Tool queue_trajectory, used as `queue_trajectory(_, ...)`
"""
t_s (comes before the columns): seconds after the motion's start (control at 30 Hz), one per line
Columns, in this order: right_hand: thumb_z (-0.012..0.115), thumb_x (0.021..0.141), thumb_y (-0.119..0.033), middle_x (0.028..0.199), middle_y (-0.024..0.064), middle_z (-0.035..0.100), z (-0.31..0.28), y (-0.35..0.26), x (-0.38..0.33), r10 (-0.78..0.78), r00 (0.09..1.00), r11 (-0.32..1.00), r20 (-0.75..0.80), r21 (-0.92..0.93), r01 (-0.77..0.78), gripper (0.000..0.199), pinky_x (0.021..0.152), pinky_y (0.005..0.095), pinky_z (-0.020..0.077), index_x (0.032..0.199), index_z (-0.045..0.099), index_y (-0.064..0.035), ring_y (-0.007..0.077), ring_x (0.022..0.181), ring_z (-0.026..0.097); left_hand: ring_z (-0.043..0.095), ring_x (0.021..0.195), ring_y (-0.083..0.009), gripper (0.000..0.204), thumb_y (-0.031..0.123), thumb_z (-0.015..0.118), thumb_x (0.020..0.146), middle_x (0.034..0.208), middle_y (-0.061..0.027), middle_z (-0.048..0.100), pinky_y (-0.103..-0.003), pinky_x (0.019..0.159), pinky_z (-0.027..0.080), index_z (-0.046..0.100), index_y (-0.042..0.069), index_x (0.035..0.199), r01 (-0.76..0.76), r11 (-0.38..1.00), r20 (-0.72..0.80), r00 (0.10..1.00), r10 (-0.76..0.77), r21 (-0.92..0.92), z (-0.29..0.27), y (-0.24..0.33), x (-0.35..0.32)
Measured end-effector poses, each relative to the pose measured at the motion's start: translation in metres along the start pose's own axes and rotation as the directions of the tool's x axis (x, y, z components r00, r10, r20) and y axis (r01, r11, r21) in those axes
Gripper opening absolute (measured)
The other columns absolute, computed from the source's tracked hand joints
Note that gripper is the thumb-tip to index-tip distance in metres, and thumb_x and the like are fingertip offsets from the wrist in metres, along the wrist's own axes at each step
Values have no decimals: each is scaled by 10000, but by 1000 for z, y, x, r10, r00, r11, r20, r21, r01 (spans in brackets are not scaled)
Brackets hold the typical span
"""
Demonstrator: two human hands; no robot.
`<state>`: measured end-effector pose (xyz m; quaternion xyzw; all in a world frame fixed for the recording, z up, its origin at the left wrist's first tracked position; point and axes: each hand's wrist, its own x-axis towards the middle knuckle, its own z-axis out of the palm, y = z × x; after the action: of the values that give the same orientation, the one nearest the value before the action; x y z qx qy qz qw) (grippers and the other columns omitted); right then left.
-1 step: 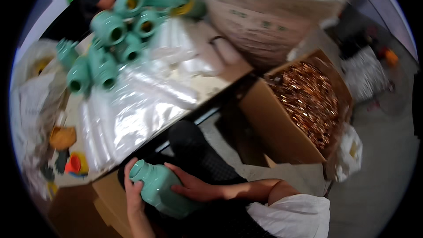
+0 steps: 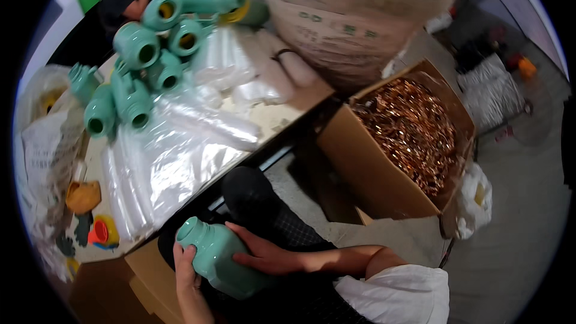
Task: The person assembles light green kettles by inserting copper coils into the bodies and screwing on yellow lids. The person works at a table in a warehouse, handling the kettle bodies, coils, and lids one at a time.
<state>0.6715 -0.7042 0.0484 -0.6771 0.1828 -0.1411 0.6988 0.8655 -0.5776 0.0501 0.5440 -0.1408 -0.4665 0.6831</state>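
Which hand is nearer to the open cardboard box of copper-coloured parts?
Right. The right hand lies on the green pipe fitting on the side facing the cardboard box; the left hand grips the fitting's far side, further from the box.

A small workshop or packing room for plumbing parts — a counter [image 2: 282,114] heaped with green pipe fittings [image 2: 138,45] and clear plastic bags [image 2: 180,144], an open cardboard box [image 2: 366,168] brimming with small copper-coloured metal pieces [image 2: 411,132], and a big woven sack [image 2: 354,18] on a bare concrete floor [image 2: 522,192].
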Motion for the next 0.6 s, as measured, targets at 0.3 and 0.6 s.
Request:
queue_trajectory(0.3,720,867,-80,849,77,697,-285,-110,-109,-332,532,801,-779,-531,-276,74,692,312,526,878,717,-8,148,744,647,642,1083,-244,841,433,846,702,1175,-110,632,-375,944,541,520,2,1347,86,995,179,979,-95,57,18,21,10)
queue_trajectory(0.6,736,796,-38,985,91,687,-417,-39,-109,-196,857,158,-476,-878,-451,157,863,427,537,934,763,-108,311,968,665,593,1156,-224,898,518,774,797,1301,-111,580,-357,1004,485,443,4,1455,-101,970,87,993,83,222,17,9,11)
